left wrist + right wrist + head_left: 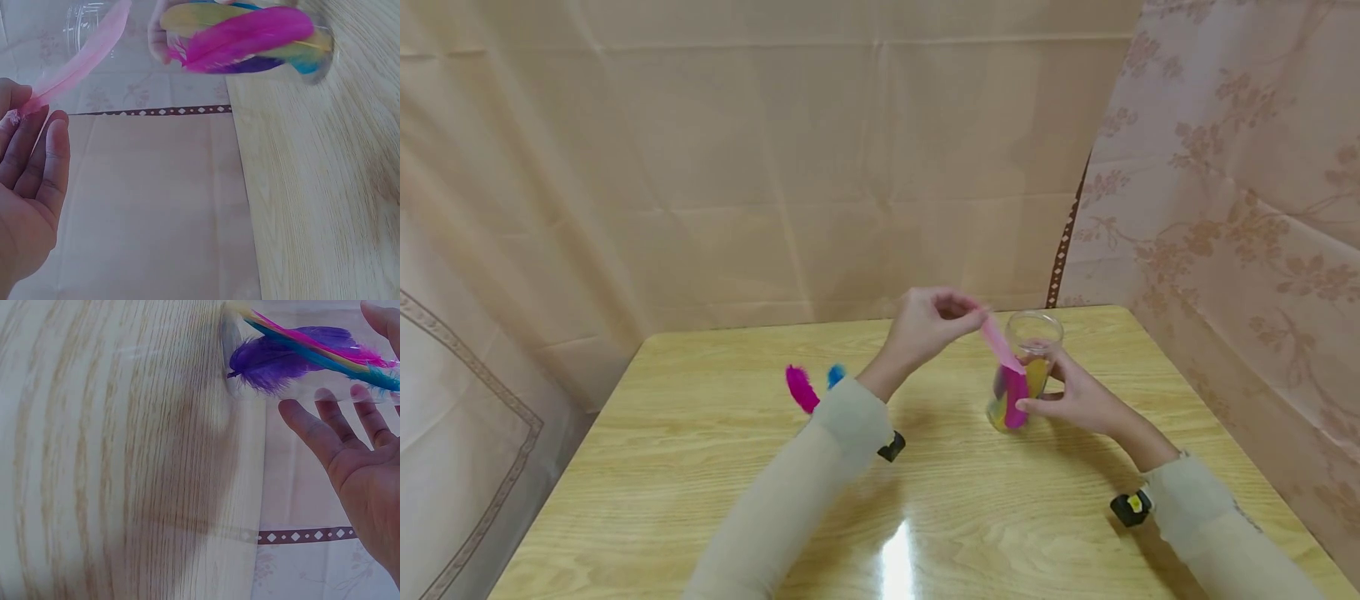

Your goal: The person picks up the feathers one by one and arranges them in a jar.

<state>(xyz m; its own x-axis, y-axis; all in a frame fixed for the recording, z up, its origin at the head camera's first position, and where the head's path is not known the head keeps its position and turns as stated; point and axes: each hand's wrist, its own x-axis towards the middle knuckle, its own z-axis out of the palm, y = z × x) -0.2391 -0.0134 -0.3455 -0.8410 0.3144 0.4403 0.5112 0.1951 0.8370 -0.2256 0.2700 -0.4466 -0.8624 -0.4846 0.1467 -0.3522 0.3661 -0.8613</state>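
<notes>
A pale pink feather (pixel 87 56) is pinched by its quill end between the thumb and fingers of my left hand (pixel 928 325). Its free end slants down toward a clear glass jar (pixel 1034 330), overlapping the jar's side in the head view. My right hand (pixel 1078 393) grips the jar around its side, thumb toward me and fingers behind. Inside the jar are several feathers: a magenta feather (pixel 256 37), a purple feather (pixel 287 359), a blue feather (pixel 312 353) and yellow ones. The jar's mouth faces up.
On the table (pixel 685 467), left of the jar, lie another magenta feather (pixel 801 388) and a blue feather (pixel 836 375), partly hidden by the left sleeve. Beige cloth (pixel 737 167) hangs behind the table, and patterned cloth (pixel 1247 208) hangs along the right side.
</notes>
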